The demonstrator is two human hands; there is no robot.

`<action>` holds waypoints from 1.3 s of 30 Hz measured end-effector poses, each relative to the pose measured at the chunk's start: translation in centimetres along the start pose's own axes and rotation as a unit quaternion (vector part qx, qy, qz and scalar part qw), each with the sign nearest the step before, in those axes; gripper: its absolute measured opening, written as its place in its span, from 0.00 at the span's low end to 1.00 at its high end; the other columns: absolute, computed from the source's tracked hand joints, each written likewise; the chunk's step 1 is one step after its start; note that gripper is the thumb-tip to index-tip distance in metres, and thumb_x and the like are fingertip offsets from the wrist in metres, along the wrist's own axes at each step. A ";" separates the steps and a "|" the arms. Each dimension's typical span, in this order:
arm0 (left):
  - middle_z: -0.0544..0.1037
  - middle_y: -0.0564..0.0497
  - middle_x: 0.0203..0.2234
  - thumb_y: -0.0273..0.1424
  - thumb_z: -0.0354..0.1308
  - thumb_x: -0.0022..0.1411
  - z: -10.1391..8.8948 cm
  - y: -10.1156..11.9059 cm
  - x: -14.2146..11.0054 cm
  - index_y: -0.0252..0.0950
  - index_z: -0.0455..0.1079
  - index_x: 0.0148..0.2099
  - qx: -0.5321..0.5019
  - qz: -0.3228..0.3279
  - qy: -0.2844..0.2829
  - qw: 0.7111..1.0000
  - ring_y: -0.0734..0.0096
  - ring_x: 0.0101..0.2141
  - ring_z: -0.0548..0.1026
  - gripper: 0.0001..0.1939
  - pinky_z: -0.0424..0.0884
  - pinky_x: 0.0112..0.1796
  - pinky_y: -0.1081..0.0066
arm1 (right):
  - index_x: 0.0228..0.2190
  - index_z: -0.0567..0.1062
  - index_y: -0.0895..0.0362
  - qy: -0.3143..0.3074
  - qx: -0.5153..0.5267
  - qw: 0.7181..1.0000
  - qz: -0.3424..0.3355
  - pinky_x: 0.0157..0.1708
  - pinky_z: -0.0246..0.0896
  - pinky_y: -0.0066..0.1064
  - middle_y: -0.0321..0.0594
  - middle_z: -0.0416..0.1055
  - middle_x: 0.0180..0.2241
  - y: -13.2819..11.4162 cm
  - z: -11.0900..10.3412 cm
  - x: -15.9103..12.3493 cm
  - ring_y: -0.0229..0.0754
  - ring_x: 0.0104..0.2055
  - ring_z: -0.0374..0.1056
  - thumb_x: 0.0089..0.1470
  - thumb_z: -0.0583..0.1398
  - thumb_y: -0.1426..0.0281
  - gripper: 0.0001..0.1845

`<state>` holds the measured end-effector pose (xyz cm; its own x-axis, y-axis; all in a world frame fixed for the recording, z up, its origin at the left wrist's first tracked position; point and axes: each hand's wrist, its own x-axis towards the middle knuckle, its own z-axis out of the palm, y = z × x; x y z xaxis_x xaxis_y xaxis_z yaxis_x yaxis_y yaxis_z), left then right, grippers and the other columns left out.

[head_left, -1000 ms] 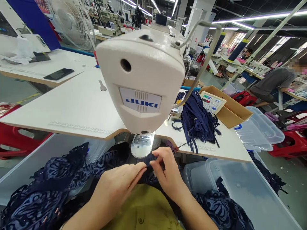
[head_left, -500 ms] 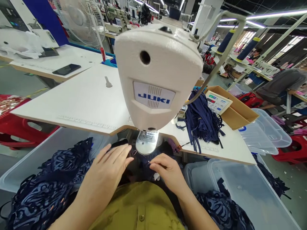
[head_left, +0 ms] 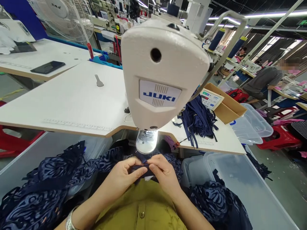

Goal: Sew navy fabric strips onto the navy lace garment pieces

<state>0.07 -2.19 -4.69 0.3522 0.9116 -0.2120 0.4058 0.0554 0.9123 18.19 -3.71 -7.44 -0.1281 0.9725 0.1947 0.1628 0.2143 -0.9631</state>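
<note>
A navy patterned garment, which looks like a bra [head_left: 109, 159], stretches from the left bin to my lap under the sewing machine head [head_left: 160, 64]. My left hand [head_left: 126, 174] pinches its dark edge between thumb and fingers. Close beside it, my right hand [head_left: 164, 172] grips the same navy fabric, fingertips almost touching those of the left. Just beyond the hands is the machine's lit metal plate [head_left: 146, 142]. A small white tag [head_left: 148, 178] shows below the fingers. Exactly which part of the garment is pinched is hidden by the fingers.
A white table [head_left: 72, 99] surrounds the machine, with a bundle of navy straps [head_left: 199, 118] and a control panel [head_left: 211, 99] at right. Clear plastic bins [head_left: 249, 182] holding navy garments flank me. A phone [head_left: 48, 67] lies at left. Another person [head_left: 263, 80] sits far right.
My left hand has moved right and down from its spread pose over the garment and now pinches the fabric beside my right hand. More of the patterned garment shows at left. The view has shifted.
</note>
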 end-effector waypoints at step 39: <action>0.71 0.57 0.27 0.36 0.48 0.67 0.4 0.4 -0.3 0.40 0.67 0.35 0.205 0.175 -0.041 0.962 0.77 0.28 0.70 0.10 0.62 0.30 0.77 | 0.27 0.73 0.55 0.065 0.273 0.949 0.140 0.32 0.60 0.24 0.33 0.71 0.27 0.5 0.6 -1.3 0.34 0.30 0.66 0.47 0.68 0.69 0.08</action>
<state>0.45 -2.57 -4.39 0.5861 0.8092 0.0415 0.5428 -0.4302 0.7213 17.85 -4.95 -8.34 -0.0272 0.9951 -0.0954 -0.3641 -0.0988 -0.9261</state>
